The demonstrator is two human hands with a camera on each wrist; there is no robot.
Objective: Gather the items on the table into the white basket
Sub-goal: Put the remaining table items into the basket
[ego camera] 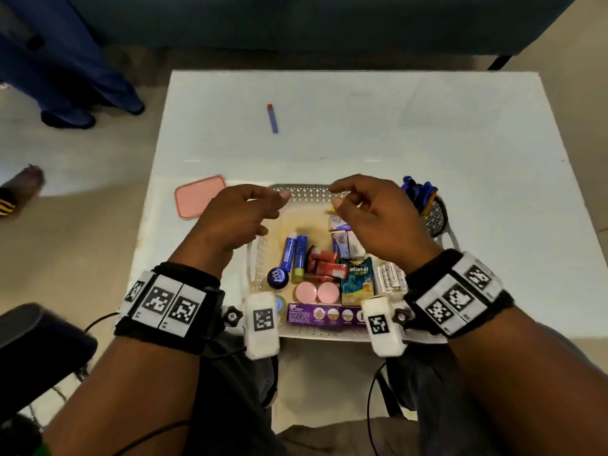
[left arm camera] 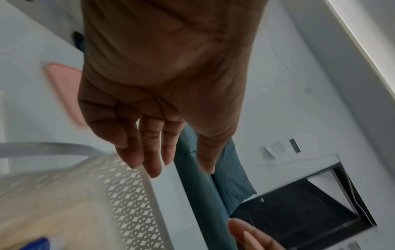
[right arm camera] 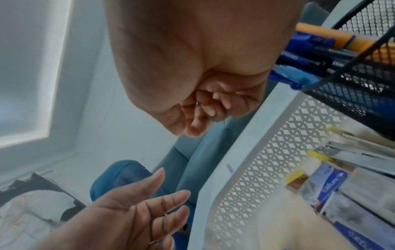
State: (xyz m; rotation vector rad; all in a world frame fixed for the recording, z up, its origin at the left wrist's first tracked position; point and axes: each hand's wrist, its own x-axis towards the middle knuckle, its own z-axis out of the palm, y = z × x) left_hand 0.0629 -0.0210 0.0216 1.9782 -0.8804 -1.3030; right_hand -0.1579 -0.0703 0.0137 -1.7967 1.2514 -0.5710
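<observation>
The white perforated basket [ego camera: 306, 192] [left arm camera: 128, 194] [right arm camera: 256, 169] stands at the table's near edge. It holds blue tubes [ego camera: 292, 255], red packets [ego camera: 325, 266], pink round pots [ego camera: 316, 292], a purple box [ego camera: 325, 315], a teal sachet [ego camera: 357, 281] and white cartons [ego camera: 342, 238]. My left hand [ego camera: 273, 209] [left arm camera: 166, 162] hovers over the basket's far left corner with straight, relaxed fingers and holds nothing. My right hand [ego camera: 335, 197] [right arm camera: 203, 115] hovers over the far rim, fingers curled into the palm with nothing visible in them. A blue pen with an orange cap [ego camera: 272, 118] lies far out on the table. A pink lid [ego camera: 200, 196] lies left of the basket.
A black mesh holder with blue pens [ego camera: 434, 212] [right arm camera: 352, 76] lies at the basket's right far corner; whether it is inside I cannot tell. A person in blue trousers [ego camera: 65, 77] stands at the far left beside a dark sofa [ego camera: 296, 21]. The white table [ego camera: 427, 126] stretches beyond the basket.
</observation>
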